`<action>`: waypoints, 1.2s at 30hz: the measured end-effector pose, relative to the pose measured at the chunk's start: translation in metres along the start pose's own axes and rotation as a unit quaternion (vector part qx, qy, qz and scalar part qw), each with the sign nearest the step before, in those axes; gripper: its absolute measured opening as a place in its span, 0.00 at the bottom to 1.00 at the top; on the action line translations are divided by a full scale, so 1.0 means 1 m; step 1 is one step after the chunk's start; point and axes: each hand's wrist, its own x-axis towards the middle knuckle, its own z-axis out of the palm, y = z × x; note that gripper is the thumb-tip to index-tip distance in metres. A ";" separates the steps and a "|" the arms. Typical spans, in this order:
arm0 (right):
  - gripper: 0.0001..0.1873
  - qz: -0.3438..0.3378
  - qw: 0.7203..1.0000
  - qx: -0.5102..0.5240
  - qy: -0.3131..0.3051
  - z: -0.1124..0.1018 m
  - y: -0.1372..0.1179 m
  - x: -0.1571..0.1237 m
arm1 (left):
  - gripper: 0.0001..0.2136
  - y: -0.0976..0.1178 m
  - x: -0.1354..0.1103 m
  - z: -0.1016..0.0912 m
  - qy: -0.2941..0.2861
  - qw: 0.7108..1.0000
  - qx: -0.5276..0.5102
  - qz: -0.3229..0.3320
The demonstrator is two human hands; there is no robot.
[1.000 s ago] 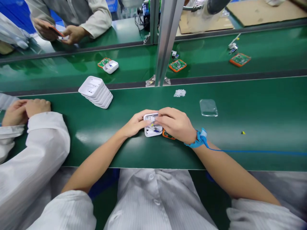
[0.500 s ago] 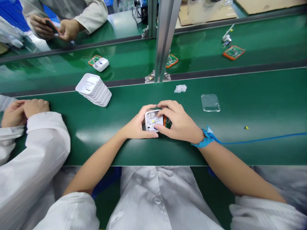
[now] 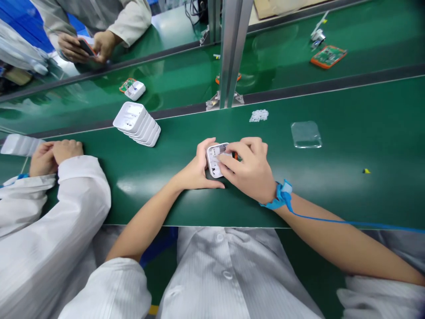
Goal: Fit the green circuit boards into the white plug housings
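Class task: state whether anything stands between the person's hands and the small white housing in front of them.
Nothing visible does. The left hand and right hand both clasp the white housing directly; the stack of white shells lies apart, further left.

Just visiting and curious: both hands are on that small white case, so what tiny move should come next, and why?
Probably press the orange-edged board into the white case: the left hand braces the case on the belt, the right hand rests fingertips on its open face, and the board's edge sticks out beside it.
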 end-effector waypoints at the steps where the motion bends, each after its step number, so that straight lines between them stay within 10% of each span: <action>1: 0.08 -0.012 1.000 0.002 -0.004 0.001 0.002 0.001 | 0.56 0.001 0.000 -0.001 -0.010 0.999 -0.033 -0.009; 9: 0.16 -0.055 0.998 0.002 -0.034 0.008 0.008 0.010 | 0.45 0.005 0.004 0.005 0.050 0.997 -0.022 -0.063; 21: 0.07 0.062 0.980 0.187 -0.022 0.018 0.010 0.013 | 0.43 0.011 0.006 0.009 0.072 0.992 -0.049 -0.090; 36: 0.10 -0.002 0.962 0.183 -0.204 0.007 0.016 0.038 | 0.53 -0.007 0.004 0.007 0.043 0.998 -0.033 -0.025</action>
